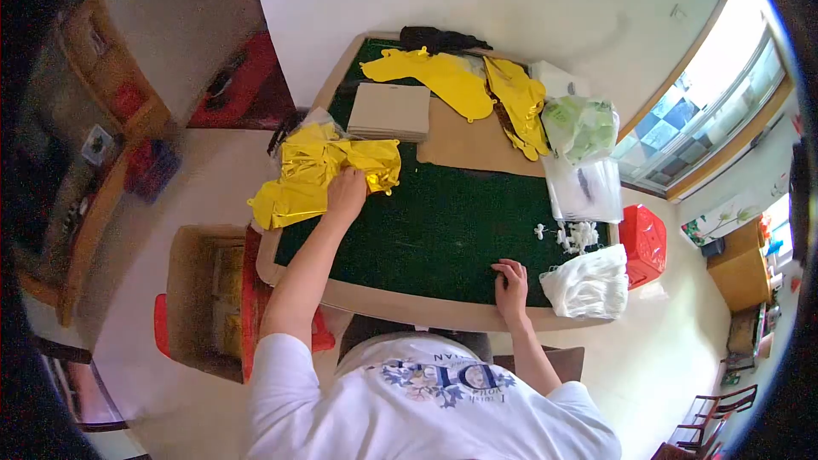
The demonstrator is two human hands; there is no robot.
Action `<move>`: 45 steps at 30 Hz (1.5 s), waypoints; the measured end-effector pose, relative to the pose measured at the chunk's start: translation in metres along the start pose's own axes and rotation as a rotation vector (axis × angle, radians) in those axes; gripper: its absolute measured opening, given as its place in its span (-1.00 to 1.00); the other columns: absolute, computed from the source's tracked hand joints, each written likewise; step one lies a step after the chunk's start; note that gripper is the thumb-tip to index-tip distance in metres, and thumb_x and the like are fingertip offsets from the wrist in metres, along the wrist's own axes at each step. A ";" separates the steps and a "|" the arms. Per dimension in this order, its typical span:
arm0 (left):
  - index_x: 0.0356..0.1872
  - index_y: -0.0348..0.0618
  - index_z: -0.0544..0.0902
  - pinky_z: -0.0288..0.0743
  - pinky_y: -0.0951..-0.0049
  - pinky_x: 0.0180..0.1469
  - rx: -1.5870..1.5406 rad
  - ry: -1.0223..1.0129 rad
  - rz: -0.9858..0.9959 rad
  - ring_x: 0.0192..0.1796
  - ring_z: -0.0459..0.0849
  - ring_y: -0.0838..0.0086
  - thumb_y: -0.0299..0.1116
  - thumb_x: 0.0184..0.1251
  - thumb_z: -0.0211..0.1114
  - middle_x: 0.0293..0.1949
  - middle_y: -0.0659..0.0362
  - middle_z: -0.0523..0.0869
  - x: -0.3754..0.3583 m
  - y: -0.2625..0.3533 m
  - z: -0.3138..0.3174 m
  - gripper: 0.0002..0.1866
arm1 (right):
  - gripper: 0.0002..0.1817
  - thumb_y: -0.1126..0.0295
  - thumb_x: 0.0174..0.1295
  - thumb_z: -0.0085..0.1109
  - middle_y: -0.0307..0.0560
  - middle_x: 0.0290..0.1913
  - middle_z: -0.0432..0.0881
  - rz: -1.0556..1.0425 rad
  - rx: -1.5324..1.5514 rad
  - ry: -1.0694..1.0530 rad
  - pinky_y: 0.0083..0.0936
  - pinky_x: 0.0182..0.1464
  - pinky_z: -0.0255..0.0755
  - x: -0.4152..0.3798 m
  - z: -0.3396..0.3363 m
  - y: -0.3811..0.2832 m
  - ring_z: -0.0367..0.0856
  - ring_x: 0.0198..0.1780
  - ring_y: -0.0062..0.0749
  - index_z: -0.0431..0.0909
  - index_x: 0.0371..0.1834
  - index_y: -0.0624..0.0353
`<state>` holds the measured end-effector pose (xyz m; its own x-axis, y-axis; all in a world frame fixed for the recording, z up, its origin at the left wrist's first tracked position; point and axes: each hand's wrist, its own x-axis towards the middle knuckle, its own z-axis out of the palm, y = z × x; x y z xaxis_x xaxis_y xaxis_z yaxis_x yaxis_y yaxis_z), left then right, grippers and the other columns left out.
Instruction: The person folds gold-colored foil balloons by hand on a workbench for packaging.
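Note:
My left hand [347,194] is closed on the crumpled gold foil [310,162] at the left end of the green-topped table [443,230]. Its fingertips are pressed into the foil's shiny folds. My right hand [511,283] rests on the green surface near the front edge, with its fingers loosely spread and nothing in them. Just right of it lies a bundle of white string [588,283]. Small white pieces [581,237] are scattered above the bundle.
A stack of beige cardboard [389,111], flat yellow foil shapes [434,77] and a black item [443,38] lie at the back. Clear plastic bags [584,191] are at the right. A red container [642,244] and a box [207,302] stand beside the table.

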<state>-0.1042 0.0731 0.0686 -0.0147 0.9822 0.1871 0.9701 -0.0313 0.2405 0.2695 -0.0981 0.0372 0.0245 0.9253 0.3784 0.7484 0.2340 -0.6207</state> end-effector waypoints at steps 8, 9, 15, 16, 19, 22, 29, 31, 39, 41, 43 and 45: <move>-0.40 -0.19 0.60 0.47 0.06 -0.25 -0.120 0.148 0.052 -0.27 0.63 0.07 -0.28 0.14 0.29 -0.42 0.01 0.65 0.013 0.007 -0.087 -0.82 | -0.73 0.68 0.07 0.06 -0.01 -0.06 0.58 0.033 0.091 -0.040 -0.36 0.09 0.40 0.026 0.008 -0.029 0.52 0.02 -0.13 0.62 -0.19 0.18; -0.41 -0.19 0.59 0.46 0.06 -0.24 -0.127 0.129 0.071 -0.27 0.63 0.07 -0.27 0.14 0.30 -0.42 0.01 0.65 0.011 0.012 -0.101 -0.81 | -0.74 0.64 0.11 0.10 -0.02 -0.04 0.58 0.003 0.172 -0.073 -0.37 0.09 0.41 0.038 0.012 -0.042 0.53 0.03 -0.16 0.59 -0.13 0.19; -0.40 -0.19 0.60 0.49 0.14 -0.20 -0.121 0.031 0.114 -0.22 0.65 0.12 -0.28 0.08 0.36 -0.37 0.03 0.67 -0.003 0.032 -0.146 -0.80 | -0.59 0.33 0.13 0.35 -0.05 0.00 0.58 -0.030 0.529 -0.129 -0.46 0.02 0.46 0.109 0.058 -0.135 0.58 -0.04 -0.37 0.50 0.02 0.20; -0.40 -0.19 0.61 0.49 0.15 -0.18 -0.134 -0.028 0.126 -0.22 0.65 0.13 -0.28 0.07 0.38 -0.36 0.03 0.68 -0.003 0.032 -0.145 -0.80 | -0.59 0.32 0.11 0.37 -0.03 -0.06 0.61 -0.051 0.497 -0.105 -0.49 -0.04 0.47 0.119 0.068 -0.144 0.59 -0.10 -0.37 0.52 -0.01 0.21; -0.40 -0.20 0.62 0.50 0.18 -0.18 -0.185 -0.105 0.134 -0.22 0.66 0.14 -0.29 0.05 0.40 -0.36 0.04 0.69 -0.004 0.028 -0.147 -0.79 | -0.71 0.35 0.13 0.32 0.02 -0.28 0.64 0.066 0.305 -0.289 -0.49 -0.20 0.48 0.144 0.086 -0.158 0.61 -0.26 -0.37 0.57 -0.13 0.27; -0.42 -0.22 0.62 0.49 0.19 -0.20 -0.278 -0.105 0.124 -0.26 0.66 0.14 -0.30 0.08 0.39 -0.39 0.04 0.69 -0.003 0.012 -0.149 -0.79 | -0.80 0.39 0.17 0.25 0.05 -0.46 0.60 0.039 0.405 -0.211 -0.46 -0.32 0.46 0.148 0.104 -0.140 0.60 -0.40 -0.32 0.58 -0.25 0.32; -0.40 -0.27 0.60 0.44 0.18 -0.27 -0.309 0.230 -0.027 -0.33 0.63 0.11 -0.27 0.21 0.30 -0.42 -0.05 0.66 0.009 -0.031 -0.163 -0.77 | -0.87 0.58 0.22 0.10 -0.05 -0.38 0.64 0.066 0.381 -0.205 -0.54 -0.25 0.46 0.122 0.095 -0.071 0.59 -0.33 -0.49 0.59 -0.20 0.29; -0.37 -0.27 0.58 0.43 0.15 -0.27 -0.272 0.386 -0.124 -0.32 0.62 0.06 -0.24 0.24 0.26 -0.40 -0.07 0.65 0.018 -0.055 -0.173 -0.75 | -0.84 0.61 0.24 0.07 -0.08 -0.33 0.64 0.128 0.434 -0.168 -0.59 -0.20 0.45 0.105 0.080 -0.050 0.56 -0.30 -0.53 0.57 -0.14 0.28; -0.27 -0.24 0.56 0.44 0.22 -0.25 -0.184 0.767 -0.179 -0.30 0.64 0.08 -0.17 0.34 0.19 -0.37 -0.05 0.66 0.025 -0.095 -0.245 -0.71 | -0.84 0.58 0.30 0.00 -0.07 -0.25 0.58 0.230 0.262 0.045 -0.61 -0.16 0.43 0.026 0.025 0.039 0.55 -0.23 -0.46 0.53 -0.11 0.37; -0.24 -0.23 0.55 0.44 0.24 -0.25 -0.147 0.811 -0.170 -0.32 0.64 0.12 -0.16 0.35 0.19 -0.37 -0.03 0.66 0.021 -0.087 -0.264 -0.71 | -0.84 0.57 0.30 0.01 -0.08 -0.28 0.57 0.187 0.269 0.074 -0.60 -0.18 0.43 0.018 0.015 0.031 0.55 -0.24 -0.46 0.52 -0.12 0.36; -0.22 -0.21 0.55 0.45 0.29 -0.26 -0.213 0.916 -0.140 -0.34 0.65 0.20 -0.14 0.37 0.19 -0.38 0.00 0.67 0.021 -0.089 -0.277 -0.71 | -0.84 0.53 0.31 0.02 -0.15 -0.39 0.55 0.021 0.218 0.176 -0.59 -0.28 0.41 0.014 0.014 0.030 0.51 -0.34 -0.50 0.53 -0.11 0.33; -0.23 -0.20 0.59 0.46 0.30 -0.23 -0.181 0.989 -0.101 -0.32 0.65 0.20 -0.12 0.36 0.20 -0.37 0.00 0.68 0.021 -0.091 -0.290 -0.69 | -0.84 0.55 0.30 0.02 -0.11 -0.32 0.56 0.145 0.266 0.152 -0.59 -0.24 0.40 0.009 0.012 0.037 0.50 -0.31 -0.48 0.53 -0.10 0.32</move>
<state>-0.2634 0.0426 0.3264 -0.3687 0.3905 0.8436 0.9031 -0.0645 0.4245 0.2894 -0.0772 0.0090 0.2319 0.9042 0.3587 0.5313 0.1912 -0.8253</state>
